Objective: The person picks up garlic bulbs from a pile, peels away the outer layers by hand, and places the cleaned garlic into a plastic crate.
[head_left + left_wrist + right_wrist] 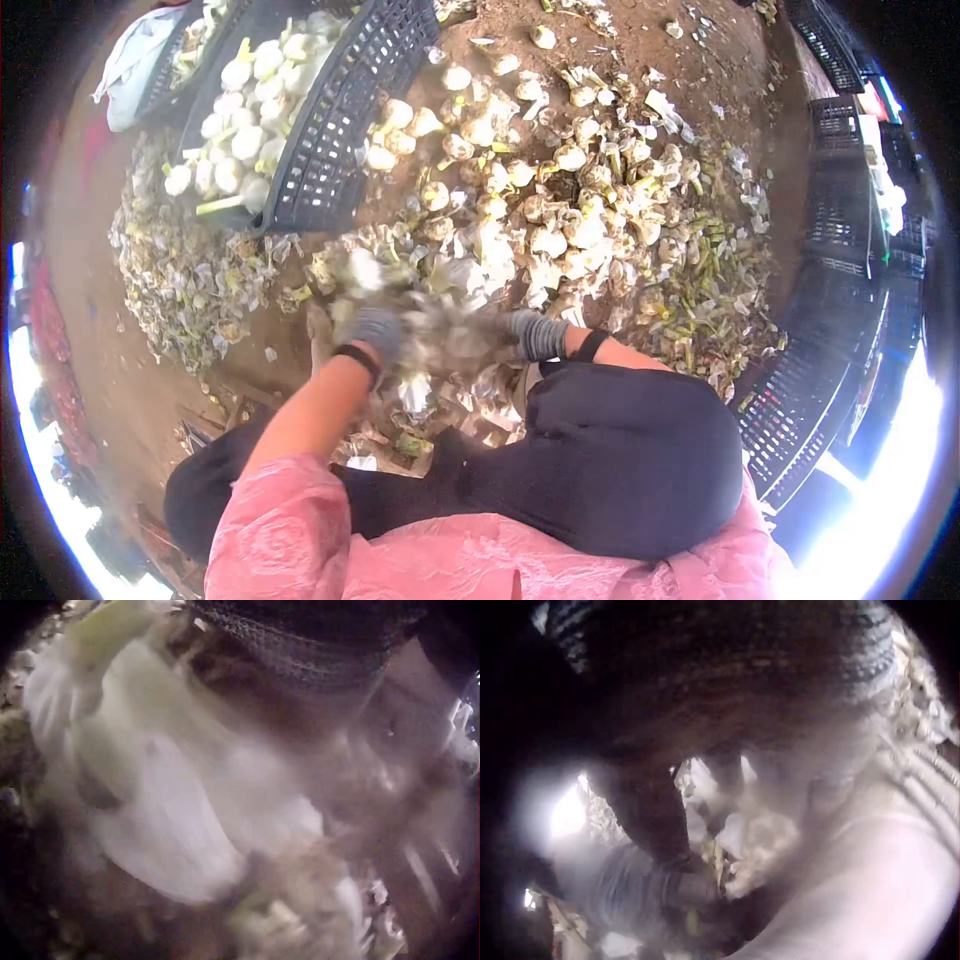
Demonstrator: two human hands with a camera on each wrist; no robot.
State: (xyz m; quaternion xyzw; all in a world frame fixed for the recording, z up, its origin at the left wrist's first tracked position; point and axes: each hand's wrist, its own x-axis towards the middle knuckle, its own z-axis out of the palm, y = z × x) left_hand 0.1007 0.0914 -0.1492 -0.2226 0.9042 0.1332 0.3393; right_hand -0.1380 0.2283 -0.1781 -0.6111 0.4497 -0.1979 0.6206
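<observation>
My left hand, in a grey knitted glove with a black wrist strap, holds a garlic bulb whose white body and green stem fill the left wrist view. In the head view, a blurred white shape shows just beyond that glove. My right hand, gloved the same way, reaches in from the right toward the left one. Blurred papery skins lie between the two. The right wrist view is dark and smeared, with the glove across its top; I cannot tell what the right fingers hold.
A large heap of untrimmed garlic spreads over the dirt floor ahead. At upper left, a black plastic crate holds cleaned white bulbs. Peelings are piled left of it. More black crates stand on the right, beside the bent knee.
</observation>
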